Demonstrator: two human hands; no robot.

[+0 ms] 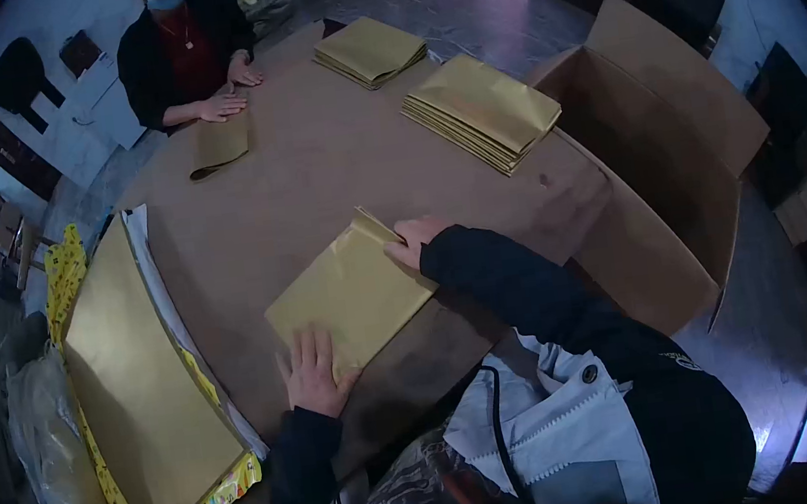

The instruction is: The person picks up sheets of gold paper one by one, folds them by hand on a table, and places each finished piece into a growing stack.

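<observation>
I have the folded gold paper lying on the counter, my left hand flat on it, fingers slightly apart, my right hand curled at its raised flap, whether clamped I cannot tell

One surface carries two piles of folded gold paper, the far pile and the near pile, their layers too fine to count. Two folded papers lie singly, one near paper and one far paper. Four hands show: one left hand, one right hand, two co-worker's hands. There is one cardboard box.
</observation>
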